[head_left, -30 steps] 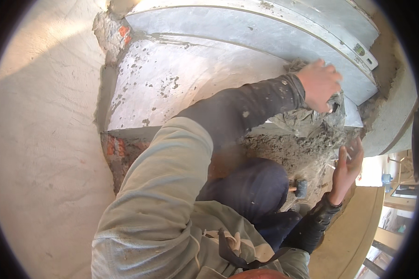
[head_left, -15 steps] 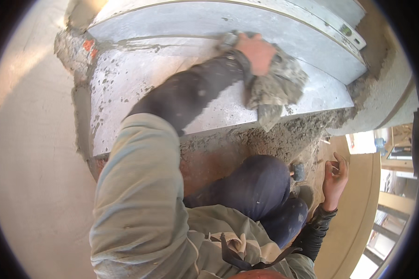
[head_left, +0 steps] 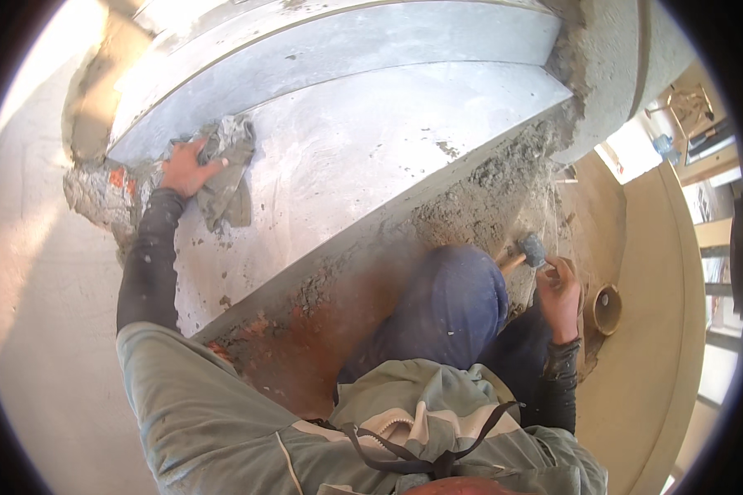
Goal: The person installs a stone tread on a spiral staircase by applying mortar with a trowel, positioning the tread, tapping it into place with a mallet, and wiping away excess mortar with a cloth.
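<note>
My left hand (head_left: pixel 186 172) presses a crumpled grey cloth (head_left: pixel 229 194) onto the mortar-spotted pale tile step (head_left: pixel 347 165) at upper left, fingers bent over it, beside a broken edge with exposed orange brick (head_left: pixel 117 180). A second pale slab (head_left: pixel 404 37) rises behind that step. My right hand (head_left: pixel 557 293) is low at right with fingers curled; whether they hold anything is unclear. It is just below the black head of a mallet (head_left: pixel 531 247), whose wooden handle disappears behind my knee.
A plastered wall (head_left: pixel 33 297) borders the left side. Rough mortar (head_left: pixel 479 198) lies below the step, around my bent knee. A curved plastered form (head_left: pixel 603 74) stands at upper right. At right are a curved tan surface (head_left: pixel 652 346), a round opening (head_left: pixel 604 309) and a blue bottle (head_left: pixel 664 147).
My left hand has swept the cloth leftward across the step to its broken end. The view has turned. My right hand dropped from the step's right end to beside the mallet, fingers more curled.
</note>
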Available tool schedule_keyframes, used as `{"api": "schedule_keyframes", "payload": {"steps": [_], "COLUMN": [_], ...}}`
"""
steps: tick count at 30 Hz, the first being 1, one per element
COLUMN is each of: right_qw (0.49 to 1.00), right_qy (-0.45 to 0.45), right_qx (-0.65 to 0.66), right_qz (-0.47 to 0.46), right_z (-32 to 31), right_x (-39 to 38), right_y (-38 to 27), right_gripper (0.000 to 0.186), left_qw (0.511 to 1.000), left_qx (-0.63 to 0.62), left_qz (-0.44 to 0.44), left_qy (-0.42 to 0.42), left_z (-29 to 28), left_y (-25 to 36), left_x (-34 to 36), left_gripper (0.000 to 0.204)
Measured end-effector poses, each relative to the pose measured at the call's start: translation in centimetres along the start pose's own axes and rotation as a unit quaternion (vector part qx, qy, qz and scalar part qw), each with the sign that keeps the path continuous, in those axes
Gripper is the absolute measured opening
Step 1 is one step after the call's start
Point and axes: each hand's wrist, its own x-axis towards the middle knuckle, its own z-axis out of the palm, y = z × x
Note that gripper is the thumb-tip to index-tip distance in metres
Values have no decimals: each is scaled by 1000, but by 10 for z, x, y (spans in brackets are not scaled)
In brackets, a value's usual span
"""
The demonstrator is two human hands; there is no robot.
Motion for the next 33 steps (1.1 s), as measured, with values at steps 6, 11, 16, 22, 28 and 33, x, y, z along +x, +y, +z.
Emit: {"api": "schedule_keyframes", "payload": {"steps": [6,11,16,22,28,33], "right_qw": [996,994,993,990,995,992], "right_qy": [-33,-64,-94,-109,-102,-125], "right_qx": [82,81,65,83,7,0], "right_qz": [-2,-19,11,40,7,-6], "right_z": [48,67,62,73,81,85], "right_x": [8,12,15,15,12,12], "right_y": [10,18,28,47,83,81], "right_gripper": [33,32,29,28,28,29], "left_qw": [957,920,909,932,942,951], "left_qx": [51,36,81,-13,-17,-16], "left_qz": [283,385,405,358,336,304], "left_qy": [38,66,59,53,19,53], "left_z": [-2,-9,-22,-29,-33,-3], "left_y": [98,268,436,475,374,240], "left_x": [1,41,75,73,70,77], "left_gripper": [77,61,58,58,64,68]}}
